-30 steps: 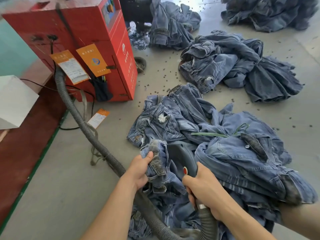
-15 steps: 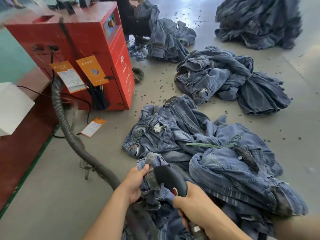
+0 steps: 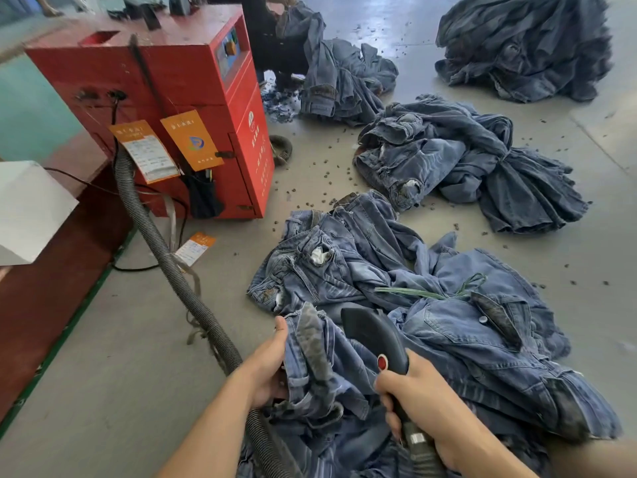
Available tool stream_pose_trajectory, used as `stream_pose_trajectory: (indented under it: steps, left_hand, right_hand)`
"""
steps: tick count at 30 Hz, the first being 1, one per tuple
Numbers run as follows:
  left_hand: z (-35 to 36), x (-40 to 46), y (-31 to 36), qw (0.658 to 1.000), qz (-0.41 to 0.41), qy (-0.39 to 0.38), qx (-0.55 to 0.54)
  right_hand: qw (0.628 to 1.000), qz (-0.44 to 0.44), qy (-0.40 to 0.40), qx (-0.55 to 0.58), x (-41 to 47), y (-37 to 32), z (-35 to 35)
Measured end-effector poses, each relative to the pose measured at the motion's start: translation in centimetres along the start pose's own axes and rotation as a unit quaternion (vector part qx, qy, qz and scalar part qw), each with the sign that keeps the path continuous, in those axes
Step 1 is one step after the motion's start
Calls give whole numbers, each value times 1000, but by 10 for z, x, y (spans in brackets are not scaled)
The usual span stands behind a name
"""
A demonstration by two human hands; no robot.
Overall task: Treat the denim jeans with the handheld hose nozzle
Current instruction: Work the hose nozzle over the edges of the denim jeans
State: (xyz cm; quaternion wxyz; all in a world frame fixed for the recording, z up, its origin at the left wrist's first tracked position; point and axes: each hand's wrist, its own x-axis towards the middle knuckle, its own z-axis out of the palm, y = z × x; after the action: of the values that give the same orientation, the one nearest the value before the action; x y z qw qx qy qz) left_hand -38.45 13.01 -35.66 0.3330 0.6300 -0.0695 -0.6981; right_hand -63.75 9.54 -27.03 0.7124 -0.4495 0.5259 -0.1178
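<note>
On the floor, nozzle held at a bunched jeans fold; hose and slack cloth are the risks.
Left hand grips the denim jeans fold; right hand is clamped on the nozzle handle, tip just beside the fold; likely faults: ribbed hose snagging underfoot or dragging, fold slipping, spray striking fingers.

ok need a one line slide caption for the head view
Left hand grips denim jeans while right hand aims the black hose nozzle at them, beside a red machine.
</note>
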Motion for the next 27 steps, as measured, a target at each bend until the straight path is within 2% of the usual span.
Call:
stream_pose_trajectory:
  steps: [2, 4, 8, 11, 13, 17, 20, 23, 27]
  left_hand:
    - [2, -2, 3, 995, 14, -44, -93]
    - [2, -6, 5, 993, 51, -43, -100]
    - [4, -5, 3, 995, 92, -10, 26]
    - [8, -5, 7, 967, 154, 38, 197]
    - [7, -7, 8, 955, 168, 55, 238]
    - [5, -7, 5, 965, 148, 104, 190]
    - [5, -3, 6, 980, 130, 124, 86]
    - [7, -7, 11, 989, 115, 87, -15]
    - [13, -18, 10, 992, 122, 19, -13]
  right_hand:
    - [1000, -3, -8, -6, -5, 4, 5]
    - [1000, -14, -13, -17, -9, 7, 12]
    - [998, -40, -13, -47, -11, 6, 19]
    - [997, -44, -14, -61, -14, 3, 18]
    - [996, -42, -15, -75, -16, 2, 17]
    - [994, -37, 7, -103, -18, 7, 18]
    - [988, -52, 31, -142, -19, 13, 22]
    - [985, -49, 25, -165, -19, 14, 26]
    - [979, -46, 27, -197, -10, 9, 33]
